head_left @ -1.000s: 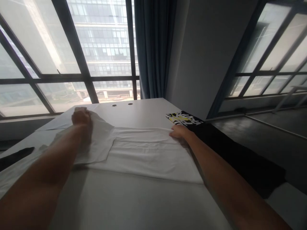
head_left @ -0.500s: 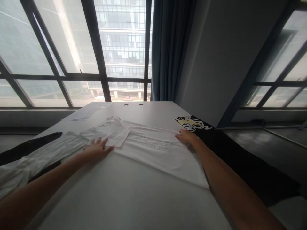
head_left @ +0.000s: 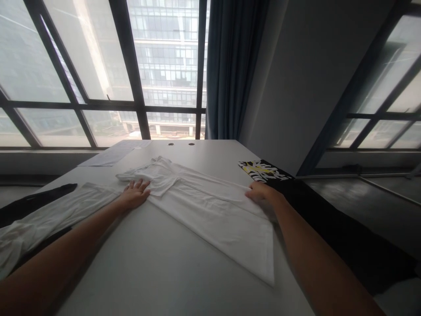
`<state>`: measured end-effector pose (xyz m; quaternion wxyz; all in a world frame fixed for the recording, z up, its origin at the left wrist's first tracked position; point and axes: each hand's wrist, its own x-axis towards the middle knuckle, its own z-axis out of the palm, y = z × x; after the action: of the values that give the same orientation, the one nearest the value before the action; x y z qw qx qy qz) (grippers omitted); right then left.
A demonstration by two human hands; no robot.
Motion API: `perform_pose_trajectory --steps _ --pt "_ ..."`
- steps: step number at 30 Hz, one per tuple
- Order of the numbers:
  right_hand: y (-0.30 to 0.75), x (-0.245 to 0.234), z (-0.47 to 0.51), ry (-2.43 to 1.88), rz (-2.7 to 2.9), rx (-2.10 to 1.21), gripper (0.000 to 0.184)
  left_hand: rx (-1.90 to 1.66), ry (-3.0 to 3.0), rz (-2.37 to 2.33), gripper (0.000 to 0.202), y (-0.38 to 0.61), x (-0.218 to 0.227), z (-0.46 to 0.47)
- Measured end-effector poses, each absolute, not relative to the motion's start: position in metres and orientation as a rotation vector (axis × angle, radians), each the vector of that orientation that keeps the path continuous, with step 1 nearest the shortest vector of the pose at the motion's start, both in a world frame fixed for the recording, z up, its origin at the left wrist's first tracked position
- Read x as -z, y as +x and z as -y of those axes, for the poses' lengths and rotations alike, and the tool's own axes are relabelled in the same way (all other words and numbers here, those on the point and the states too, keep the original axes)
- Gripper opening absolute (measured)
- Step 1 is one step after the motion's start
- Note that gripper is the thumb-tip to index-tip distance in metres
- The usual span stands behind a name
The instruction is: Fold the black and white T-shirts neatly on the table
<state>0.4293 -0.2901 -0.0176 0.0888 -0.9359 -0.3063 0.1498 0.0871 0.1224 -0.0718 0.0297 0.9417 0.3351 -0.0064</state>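
Note:
A white T-shirt (head_left: 210, 210) lies across the white table (head_left: 158, 272), with its collar end far left and its hem toward the right. Part of it is folded over, and a sleeve lies on top near the middle. My left hand (head_left: 135, 194) rests on the shirt's left side, palm down with the fingers spread. At the right edge, my right hand (head_left: 261, 193) pinches the cloth between thumb and fingers. The underside of the shirt is hidden.
More white cloth (head_left: 49, 224) and a black garment (head_left: 36, 202) lie along the left edge. A black garment with a white and yellow print (head_left: 263, 171) hangs over the right edge. Sheets of paper (head_left: 108, 156) lie at the back left, before the window.
The hem end has swung toward me and straightened, so its corner sits lower. My right hand has shifted slightly right and down with the cloth; my left hand slid a little up.

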Motion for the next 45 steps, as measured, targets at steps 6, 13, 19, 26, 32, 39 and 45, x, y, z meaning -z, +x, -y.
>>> perform_pose_trajectory --steps 6,13,19,26,32,39,45 --pt "0.417 0.007 0.293 -2.835 0.815 -0.702 0.017 -0.067 2.967 -0.887 0.067 0.129 0.082 -0.184" --pt "0.404 0.002 0.291 -2.622 0.870 -1.076 0.033 -0.080 2.987 -0.748 0.067 0.174 0.083 -0.237" --pt "0.394 0.005 0.282 -2.441 0.880 -1.160 0.031 -0.051 2.875 -0.838 0.063 0.193 0.071 -0.256" --pt "0.377 0.016 0.262 -2.237 0.997 -1.327 0.031 -0.371 2.711 -1.313 0.062 0.191 0.053 -0.221" --pt "0.370 0.018 0.259 -2.152 0.846 -1.301 0.030 -0.323 2.669 -1.235 0.067 0.162 0.056 -0.159" --pt "0.361 0.019 0.260 -2.129 0.777 -1.219 0.029 -0.095 2.912 -0.669 0.077 0.083 0.061 -0.046" --pt "0.344 0.018 0.269 -2.188 0.872 -1.079 0.025 -0.019 2.755 -0.278 0.055 0.041 0.060 0.024"
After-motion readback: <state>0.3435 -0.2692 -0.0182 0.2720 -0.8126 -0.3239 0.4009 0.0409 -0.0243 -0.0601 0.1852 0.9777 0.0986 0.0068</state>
